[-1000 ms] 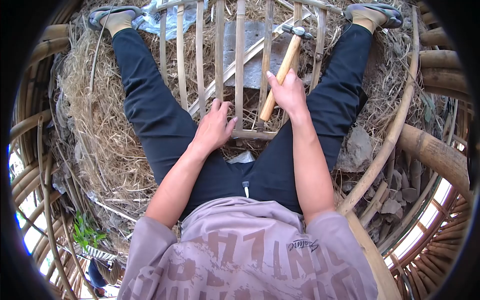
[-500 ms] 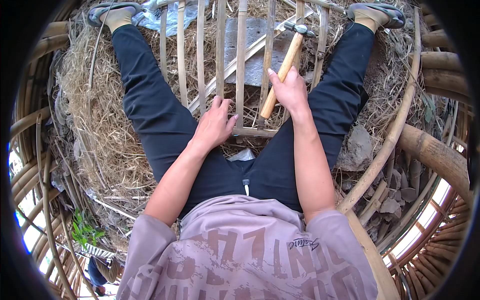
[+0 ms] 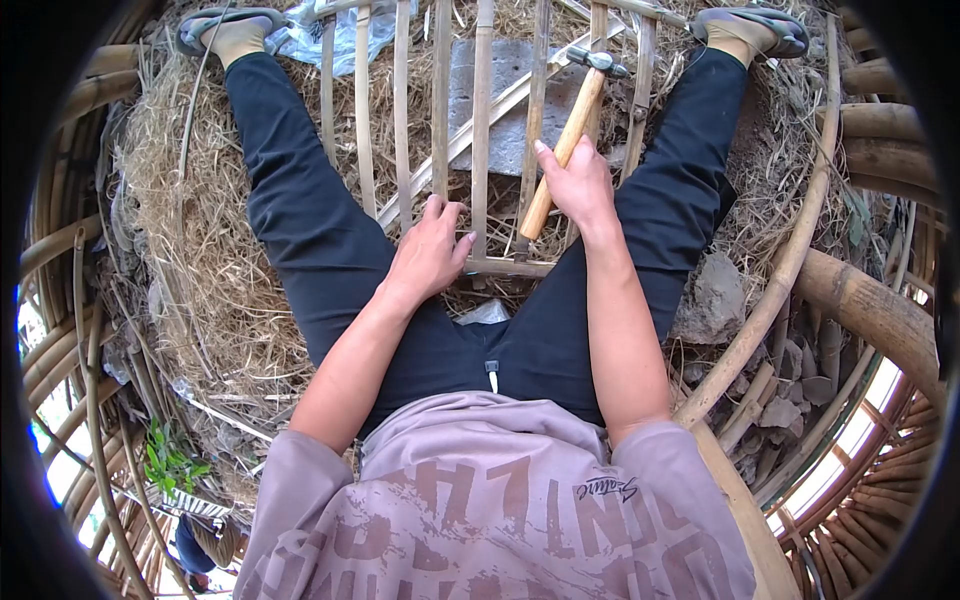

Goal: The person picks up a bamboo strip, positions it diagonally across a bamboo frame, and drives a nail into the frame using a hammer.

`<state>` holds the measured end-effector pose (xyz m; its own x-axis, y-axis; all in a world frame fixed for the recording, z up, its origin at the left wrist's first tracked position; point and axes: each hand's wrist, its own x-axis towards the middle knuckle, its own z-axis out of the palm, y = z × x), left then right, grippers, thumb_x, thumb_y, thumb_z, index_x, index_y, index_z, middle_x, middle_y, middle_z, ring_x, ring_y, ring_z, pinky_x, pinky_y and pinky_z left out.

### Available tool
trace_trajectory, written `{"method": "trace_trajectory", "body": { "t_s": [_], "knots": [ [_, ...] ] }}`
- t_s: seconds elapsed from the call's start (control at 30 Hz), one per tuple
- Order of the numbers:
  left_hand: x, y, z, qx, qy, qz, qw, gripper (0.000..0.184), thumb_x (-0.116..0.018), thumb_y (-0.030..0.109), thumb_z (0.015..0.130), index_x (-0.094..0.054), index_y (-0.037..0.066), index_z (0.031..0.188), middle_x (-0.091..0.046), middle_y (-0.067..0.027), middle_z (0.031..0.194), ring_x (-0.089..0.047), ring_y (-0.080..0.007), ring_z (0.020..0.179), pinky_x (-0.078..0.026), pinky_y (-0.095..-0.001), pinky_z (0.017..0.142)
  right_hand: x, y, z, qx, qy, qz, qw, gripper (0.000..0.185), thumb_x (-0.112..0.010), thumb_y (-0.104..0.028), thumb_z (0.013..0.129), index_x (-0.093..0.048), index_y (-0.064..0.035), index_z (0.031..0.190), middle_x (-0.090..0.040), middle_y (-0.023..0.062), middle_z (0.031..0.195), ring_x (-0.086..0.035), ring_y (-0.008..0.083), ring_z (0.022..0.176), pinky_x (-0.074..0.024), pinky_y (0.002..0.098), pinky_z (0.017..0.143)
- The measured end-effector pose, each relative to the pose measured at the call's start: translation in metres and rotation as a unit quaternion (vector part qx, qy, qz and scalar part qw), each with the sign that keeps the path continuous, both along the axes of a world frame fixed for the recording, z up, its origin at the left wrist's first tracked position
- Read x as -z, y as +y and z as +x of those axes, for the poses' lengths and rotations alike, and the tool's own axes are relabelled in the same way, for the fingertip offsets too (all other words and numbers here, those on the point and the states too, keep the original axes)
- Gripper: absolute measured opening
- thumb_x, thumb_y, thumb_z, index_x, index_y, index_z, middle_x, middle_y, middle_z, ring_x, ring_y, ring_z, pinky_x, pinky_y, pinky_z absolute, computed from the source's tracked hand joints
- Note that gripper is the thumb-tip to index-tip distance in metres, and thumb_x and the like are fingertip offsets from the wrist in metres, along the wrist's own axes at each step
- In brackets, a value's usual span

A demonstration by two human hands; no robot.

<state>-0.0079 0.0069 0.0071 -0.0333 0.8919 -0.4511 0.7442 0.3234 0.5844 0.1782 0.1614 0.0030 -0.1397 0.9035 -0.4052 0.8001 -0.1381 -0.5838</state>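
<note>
My right hand (image 3: 581,183) is closed around the wooden handle of a hammer (image 3: 574,130). Its metal head points away from me, over the right side of a bamboo rack (image 3: 481,130). The rack has several long slats and lies between my legs, its near crossbar close to my lap. My left hand (image 3: 428,248) curls over the near left corner of this rack, fingertips down at the slat ends. The thumb sits a little apart from the fingers. What lies beneath the left palm is hidden. A pale split bamboo strip (image 3: 462,137) runs diagonally under the slats.
A flat grey block (image 3: 495,100) lies under the far part of the rack. Dry straw (image 3: 200,240) covers the ground, with a clear plastic bag (image 3: 340,40) by my left foot. Rocks (image 3: 712,300) and a thick bamboo pole (image 3: 870,315) stand to the right. Curved bamboo surrounds me.
</note>
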Motion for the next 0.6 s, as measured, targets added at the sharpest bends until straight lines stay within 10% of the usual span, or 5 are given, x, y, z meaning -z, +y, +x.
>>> {"method": "trace_trajectory", "body": {
  "t_s": [0.6],
  "knots": [
    [0.0027,-0.0013,0.0004,0.007,0.006,0.044,0.999,0.036,-0.065,0.022,0.096,-0.055,0.001,0.124,-0.053,-0.0214,0.120,-0.066,-0.0452,0.098,-0.054,-0.0540,0.084,-0.0009,-0.0006,-0.0009,0.007,0.016,0.015,1.000,0.056,-0.070,-0.043,0.091,-0.060,0.0095,0.110,-0.070,0.0336,0.098,-0.069,0.0488,0.098,-0.0547,0.0518,0.088]
  ]
}}
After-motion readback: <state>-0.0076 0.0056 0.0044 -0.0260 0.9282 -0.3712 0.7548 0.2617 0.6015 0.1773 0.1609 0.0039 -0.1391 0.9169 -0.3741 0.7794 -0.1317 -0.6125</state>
